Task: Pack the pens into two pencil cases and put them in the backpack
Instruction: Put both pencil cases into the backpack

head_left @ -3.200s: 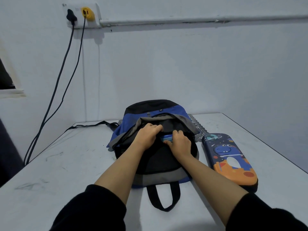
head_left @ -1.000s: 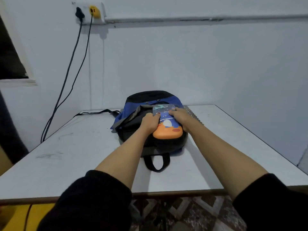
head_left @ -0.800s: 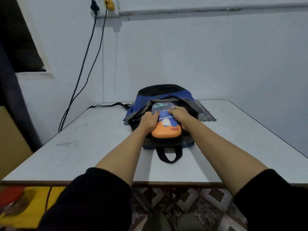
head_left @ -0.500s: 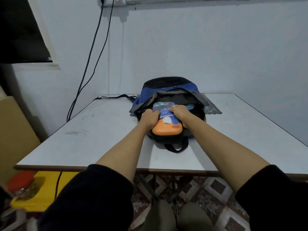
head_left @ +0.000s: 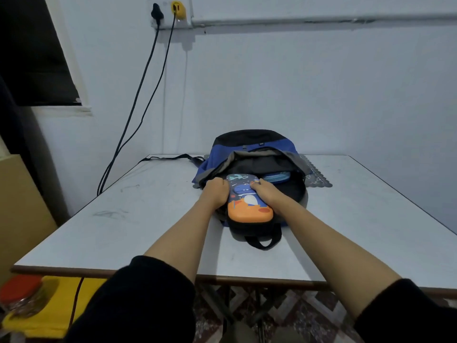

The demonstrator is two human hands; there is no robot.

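Dinosaur pencil case (head_left: 249, 206) gripped at both sides: the left hand (head_left: 216, 191) is clenched on its left edge, while the right hand (head_left: 268, 194) curls its fingers over the upper right edge. The case's far end sits in the open mouth of a blue and black backpack (head_left: 252, 144); its orange near end lies outside, over the bag's front. A blue pencil case (head_left: 275, 176) lies deeper in the opening, to the right. The backpack lies on a white table (head_left: 148, 219), its carry loop (head_left: 259, 242) toward the person and a black strap (head_left: 170, 158) trailing left. A patterned mat (head_left: 317, 181) shows at the bag's right. Two cables (head_left: 138, 100) hang from a wall socket (head_left: 170, 13).
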